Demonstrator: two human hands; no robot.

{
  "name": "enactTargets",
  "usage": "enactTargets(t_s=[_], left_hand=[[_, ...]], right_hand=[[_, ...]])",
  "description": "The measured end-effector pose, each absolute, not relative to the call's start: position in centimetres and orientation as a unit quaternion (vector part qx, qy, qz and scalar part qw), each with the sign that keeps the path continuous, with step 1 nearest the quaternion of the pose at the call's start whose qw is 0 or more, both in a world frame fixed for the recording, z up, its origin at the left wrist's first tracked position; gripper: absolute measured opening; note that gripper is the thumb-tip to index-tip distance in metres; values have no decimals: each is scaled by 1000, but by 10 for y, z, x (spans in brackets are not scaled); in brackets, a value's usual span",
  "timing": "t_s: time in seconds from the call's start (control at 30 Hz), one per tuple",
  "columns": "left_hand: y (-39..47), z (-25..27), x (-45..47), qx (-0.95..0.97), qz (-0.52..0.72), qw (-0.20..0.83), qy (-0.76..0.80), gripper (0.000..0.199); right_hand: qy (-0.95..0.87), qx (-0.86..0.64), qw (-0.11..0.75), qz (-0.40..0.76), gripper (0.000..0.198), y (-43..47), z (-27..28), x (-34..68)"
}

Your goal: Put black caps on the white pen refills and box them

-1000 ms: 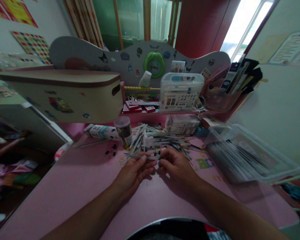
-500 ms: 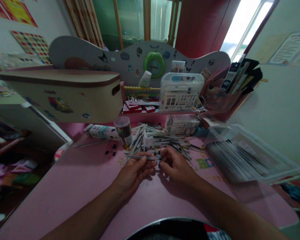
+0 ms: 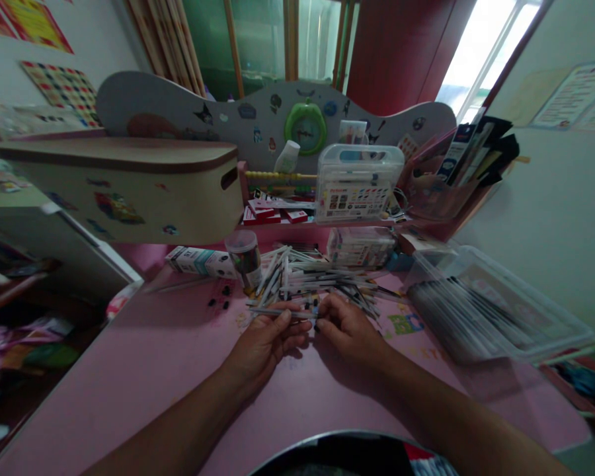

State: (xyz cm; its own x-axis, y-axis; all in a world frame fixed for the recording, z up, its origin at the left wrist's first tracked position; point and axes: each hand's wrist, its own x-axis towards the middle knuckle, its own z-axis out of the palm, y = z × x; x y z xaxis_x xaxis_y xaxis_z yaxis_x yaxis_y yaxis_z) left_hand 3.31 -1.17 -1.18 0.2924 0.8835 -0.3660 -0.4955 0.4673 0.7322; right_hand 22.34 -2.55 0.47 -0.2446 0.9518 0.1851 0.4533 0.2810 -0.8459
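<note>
Between the thumb and fingers of my left hand lies a slim whitish-grey pen, held roughly level and pointing right. My right hand pinches at the pen's right end, where a small black cap shows at its fingertips. Whether the cap touches the pen is too small to tell. Just beyond both hands spreads a loose pile of slim white and grey pens, some with dark ends. Several small black caps lie on the pink table to the left.
A clear plastic box holding dark slim pens stands at the right. Behind the pile are a round clear jar, a printed carton and a clear case. A cream storage bin overhangs the back left.
My right fingers have closed in slightly at the pen's right end. My left hand and the pen have hardly moved.
</note>
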Motion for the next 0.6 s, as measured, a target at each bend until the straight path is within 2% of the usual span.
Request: enactTargets(t_s=[0.17,0.33,0.43,0.6], left_hand=[[-11,-14,33,252,454,766,379,7],[-10,-14,33,252,459,761,384,8],[-11,-13,33,257,453,764,382,8],[-11,-11,33,253,458,762,382,9]], right_hand=[[-776,-456,340,271,14,-27,-1,225],[-703,-496,375,345,16,-26,-2,223],[-707,-492,361,357,10,-25,3,224],[-773,-450,349,280,10,-24,3,227]])
